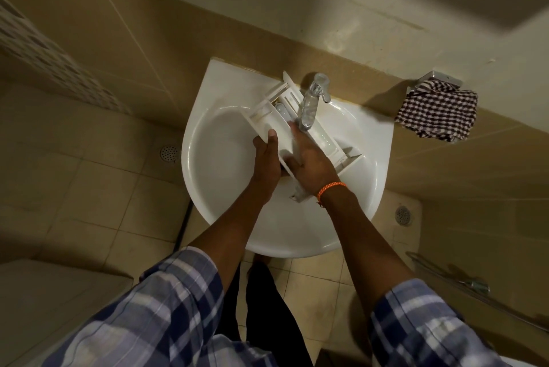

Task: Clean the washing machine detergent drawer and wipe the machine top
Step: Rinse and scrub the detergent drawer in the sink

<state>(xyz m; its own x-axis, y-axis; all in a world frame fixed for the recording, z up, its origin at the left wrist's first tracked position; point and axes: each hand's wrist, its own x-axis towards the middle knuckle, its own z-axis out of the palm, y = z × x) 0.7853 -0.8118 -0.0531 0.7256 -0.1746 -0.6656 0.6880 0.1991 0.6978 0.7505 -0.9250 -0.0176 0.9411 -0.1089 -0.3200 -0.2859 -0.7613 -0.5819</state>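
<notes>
The white detergent drawer (297, 105) lies slantwise over the white sink (225, 158), its middle under the chrome tap (312, 102). My left hand (267, 158) grips the drawer's near left edge, thumb on its wall. My right hand (309, 158) lies flat inside the drawer with its fingers stretched toward the tap's spout, rubbing the inner surface. An orange thread band circles my right wrist. Whether water runs from the tap I cannot tell. The washing machine's white top (44, 292) shows at the lower left.
A checked cloth (439, 111) hangs from a holder on the wall right of the sink. Floor drains (169, 152) sit left and right of the basin. A metal hose and rail (475, 286) run along the right. Beige tiles cover floor and wall.
</notes>
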